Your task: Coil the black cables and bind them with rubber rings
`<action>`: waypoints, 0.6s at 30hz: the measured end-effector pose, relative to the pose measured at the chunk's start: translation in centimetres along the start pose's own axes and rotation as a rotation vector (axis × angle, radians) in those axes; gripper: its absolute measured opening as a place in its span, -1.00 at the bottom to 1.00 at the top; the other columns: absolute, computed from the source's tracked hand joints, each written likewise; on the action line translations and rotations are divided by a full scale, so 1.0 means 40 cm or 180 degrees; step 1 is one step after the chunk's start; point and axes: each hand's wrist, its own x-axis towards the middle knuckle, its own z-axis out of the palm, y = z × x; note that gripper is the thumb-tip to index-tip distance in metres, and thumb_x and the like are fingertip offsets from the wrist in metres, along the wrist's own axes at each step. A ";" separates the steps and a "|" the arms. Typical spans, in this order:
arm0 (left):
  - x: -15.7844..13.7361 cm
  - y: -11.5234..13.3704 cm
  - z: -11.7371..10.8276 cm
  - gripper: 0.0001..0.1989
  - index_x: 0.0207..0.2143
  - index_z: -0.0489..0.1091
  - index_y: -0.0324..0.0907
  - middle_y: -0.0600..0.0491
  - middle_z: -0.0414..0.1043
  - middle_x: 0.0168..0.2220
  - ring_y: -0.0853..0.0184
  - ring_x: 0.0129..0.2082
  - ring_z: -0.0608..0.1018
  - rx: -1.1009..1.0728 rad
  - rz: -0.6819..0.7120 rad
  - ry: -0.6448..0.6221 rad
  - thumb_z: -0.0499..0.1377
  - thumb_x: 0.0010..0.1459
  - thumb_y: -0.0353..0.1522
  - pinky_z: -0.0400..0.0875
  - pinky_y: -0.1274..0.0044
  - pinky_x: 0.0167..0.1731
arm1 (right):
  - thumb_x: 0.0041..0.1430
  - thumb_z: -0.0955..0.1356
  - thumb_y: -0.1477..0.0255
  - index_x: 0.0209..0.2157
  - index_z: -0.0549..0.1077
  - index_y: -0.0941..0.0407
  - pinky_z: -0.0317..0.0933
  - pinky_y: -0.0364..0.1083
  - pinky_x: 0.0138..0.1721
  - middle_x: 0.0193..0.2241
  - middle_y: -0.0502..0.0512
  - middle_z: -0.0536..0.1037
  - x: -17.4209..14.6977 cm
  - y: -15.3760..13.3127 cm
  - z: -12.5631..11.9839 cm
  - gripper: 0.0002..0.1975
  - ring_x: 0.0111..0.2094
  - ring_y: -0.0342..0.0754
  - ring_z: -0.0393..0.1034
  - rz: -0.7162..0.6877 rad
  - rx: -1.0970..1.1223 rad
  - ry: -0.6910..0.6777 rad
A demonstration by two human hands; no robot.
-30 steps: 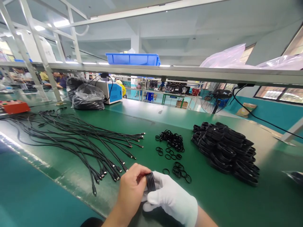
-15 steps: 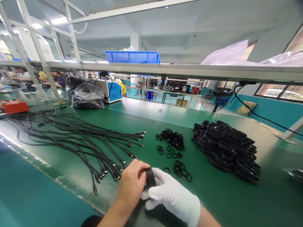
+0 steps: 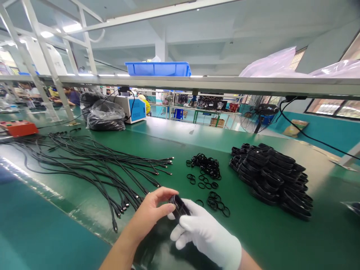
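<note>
A coiled black cable [image 3: 177,206] is held above the bench between my two hands. My right hand [image 3: 204,228], in a white glove, is closed round the right side of the coil. My bare left hand [image 3: 154,206] has its thumb and fingers on either side of the coil's left end. Loose black cables [image 3: 98,157] with metal plug tips lie to the left. Small black rubber bands [image 3: 215,200] lie just beyond the gloved hand, with a denser heap of bands [image 3: 206,165] farther back.
A large pile of coiled cables [image 3: 270,176] stands at the right of the green bench [image 3: 174,138]. At the back left are a dark plastic bag [image 3: 104,114] and a blue-and-white machine [image 3: 136,108]. An orange box [image 3: 18,127] sits far left. A shelf [image 3: 213,81] spans overhead with a blue bin [image 3: 158,69].
My left hand's grip has loosened from a tight pinch to a wider hold, thumb and fingers spread round the coil's end. The coil has tilted in my gloved right hand.
</note>
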 end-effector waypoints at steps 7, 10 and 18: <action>0.012 -0.036 0.000 -0.72 -0.18 0.40 -0.16 -0.02 0.45 -0.17 0.23 -0.16 0.48 0.1000 0.0345 0.1573 0.09 0.12 -0.20 0.33 0.44 -0.11 | -0.14 0.34 0.50 -0.08 0.31 -0.01 0.20 0.00 -0.11 -0.19 0.05 0.42 -0.005 -0.001 0.007 -0.51 -0.20 0.01 0.34 -0.0945 -0.1987 0.1476; 0.013 -0.069 -0.011 -0.72 -0.23 0.39 -0.14 0.01 0.45 -0.25 0.24 -0.25 0.48 0.1567 0.0550 0.1978 0.09 0.10 -0.17 0.35 0.45 -0.19 | -0.19 0.38 0.47 -0.12 0.38 -0.03 0.13 -0.01 -0.02 -0.11 0.06 0.36 -0.011 -0.007 0.004 -0.52 -0.09 0.06 0.27 -0.1381 -0.2173 0.1782; 0.040 -0.078 -0.029 -0.72 -0.29 0.45 0.03 0.12 0.51 -0.28 0.23 -0.38 0.55 0.2334 0.0338 0.1962 0.13 -0.03 -0.10 0.41 0.50 -0.48 | -0.19 0.40 0.41 -0.07 0.36 0.13 0.22 -0.07 -0.21 -0.21 0.07 0.44 -0.058 -0.123 -0.028 -0.47 -0.24 -0.01 0.33 -0.1103 -0.1126 0.1978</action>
